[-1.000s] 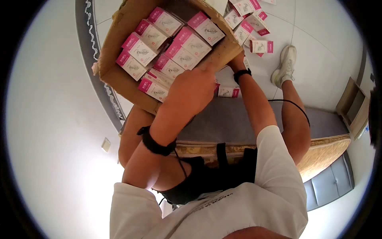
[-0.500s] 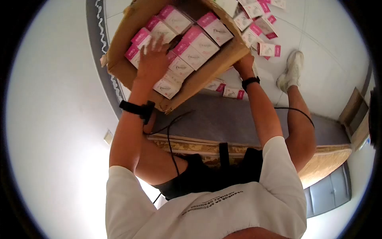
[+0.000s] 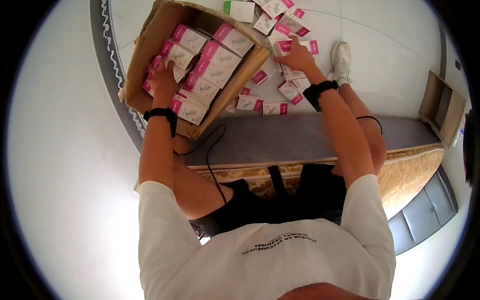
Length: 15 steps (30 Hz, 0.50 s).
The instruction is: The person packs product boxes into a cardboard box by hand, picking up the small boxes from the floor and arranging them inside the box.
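Note:
A torn brown cardboard carton (image 3: 256, 59) tilts at the upper left, holding rows of small pink-and-white boxes (image 3: 222, 61). Inside it, near the left wall, my left hand (image 3: 164, 80) rests on the boxes with its fingers apart; the fingertips are partly hidden among them. Outside the carton, over a loose pile on the floor, is my right hand (image 3: 300, 57). Its thumb and forefinger are spread beside a pink-and-white box (image 3: 284, 47); I cannot tell whether they touch it.
More loose boxes, such as one pink-and-white box (image 3: 275, 108), lie on the pale tiled floor (image 3: 390, 65). A green-and-white box (image 3: 240, 11) is at the top. A grey bed edge (image 3: 300, 132) runs below the carton. A wooden drawer-like frame (image 3: 442, 105) stands at right, and a black cable (image 3: 210, 160) hangs by my leg.
My right hand has left the carton's right side and moved over the loose boxes. My left hand has shifted within the carton towards its left wall. The view has swung rightwards.

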### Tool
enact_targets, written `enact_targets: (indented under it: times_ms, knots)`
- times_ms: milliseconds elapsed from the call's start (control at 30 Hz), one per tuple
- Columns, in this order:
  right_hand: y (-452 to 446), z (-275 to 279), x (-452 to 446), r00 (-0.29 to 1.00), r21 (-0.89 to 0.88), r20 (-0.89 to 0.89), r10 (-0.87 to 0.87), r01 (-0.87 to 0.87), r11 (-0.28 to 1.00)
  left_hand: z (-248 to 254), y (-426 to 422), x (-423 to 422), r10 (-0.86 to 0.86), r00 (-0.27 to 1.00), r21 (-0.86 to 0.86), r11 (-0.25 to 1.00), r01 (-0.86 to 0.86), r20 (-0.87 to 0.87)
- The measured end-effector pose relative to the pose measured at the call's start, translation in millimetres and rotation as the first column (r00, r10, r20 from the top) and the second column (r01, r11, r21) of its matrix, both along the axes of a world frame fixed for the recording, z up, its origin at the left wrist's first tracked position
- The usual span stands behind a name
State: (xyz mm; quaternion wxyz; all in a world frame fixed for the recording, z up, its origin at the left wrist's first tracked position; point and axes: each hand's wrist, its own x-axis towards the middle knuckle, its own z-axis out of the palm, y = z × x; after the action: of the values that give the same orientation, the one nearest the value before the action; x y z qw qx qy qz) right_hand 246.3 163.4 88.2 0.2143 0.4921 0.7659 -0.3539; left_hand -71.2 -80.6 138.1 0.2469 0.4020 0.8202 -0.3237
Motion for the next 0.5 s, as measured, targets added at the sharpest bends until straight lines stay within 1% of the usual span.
enact_targets:
  times_ms: [33, 67, 133, 167, 233, 267, 300, 333, 367, 400, 433, 467, 500]
  knots:
    - [14.8, 17.9, 3.5, 0.997, -0.036, -0.073, -0.012, 0.009, 0.999, 1.2, 1.4, -0.2, -0.002, 1.000, 0.007, 1.000, 0.002, -0.001]
    - [25.7, 33.3, 7.8, 0.997, -0.033, -0.072, -0.012, 0.010, 0.999, 3.0, 0.2, 0.5, -0.006, 1.000, 0.028, 1.000, 0.006, -0.017]
    - [46.6, 57.1, 14.6, 0.989, 0.075, -0.131, -0.065, 0.075, 0.994, -0.5, -3.2, -1.8, -0.006, 0.999, 0.053, 0.999, 0.008, -0.036]
    - [54.9, 71.8, 19.1, 0.989, 0.076, -0.132, -0.065, 0.075, 0.994, -5.6, -4.4, -4.6, 0.015, 0.999, 0.065, 0.998, -0.013, -0.038]
    - [58.9, 116.0, 28.1, 0.922, 0.012, -0.334, -0.196, 0.212, 0.977, -16.8, -11.9, -4.9, 0.033, 0.999, 0.075, 0.997, -0.030, -0.034]
    - [57.3, 139.7, 26.5, 0.922, 0.018, -0.337, -0.191, 0.209, 0.978, -23.1, -14.4, -4.6, -0.060, 0.992, 0.061, 0.996, 0.066, -0.108]
    - [51.9, 164.0, 24.4, 0.875, -0.063, -0.398, -0.275, 0.273, 0.960, -26.4, -13.8, -4.9, -0.151, 0.972, 0.039, 0.986, 0.160, -0.183]
    - [45.2, 180.6, 22.8, 0.817, -0.151, -0.447, -0.364, 0.332, 0.931, -27.2, -10.3, -4.5, -0.151, 0.971, 0.040, 0.986, 0.161, -0.184]
    - [40.4, 189.2, 20.1, 0.815, -0.155, -0.451, -0.364, 0.331, 0.931, -26.4, -5.6, -3.2, -0.141, 0.971, 0.083, 0.984, 0.160, -0.195]
    - [34.6, 194.3, 16.8, 0.755, -0.260, -0.514, -0.407, 0.315, 0.913, -23.5, -3.6, -0.9, -0.131, 0.970, 0.122, 0.980, 0.159, -0.207]
    - [27.7, 196.9, 13.7, 0.689, -0.363, -0.562, -0.458, 0.292, 0.885, -5.8, 5.9, 3.0, -0.137, 0.968, 0.112, 0.980, 0.162, -0.209]
    - [20.5, 198.4, 8.9, 0.684, -0.372, -0.560, -0.468, 0.298, 0.879, 13.1, 18.6, 3.3, -0.097, 0.992, 0.121, 0.987, 0.106, -0.079]
    - [12.4, 200.5, 2.2, 0.718, -0.353, -0.586, -0.376, 0.192, 0.916, 38.5, 34.8, 8.5, -0.055, 0.997, 0.123, 0.991, 0.048, 0.055]
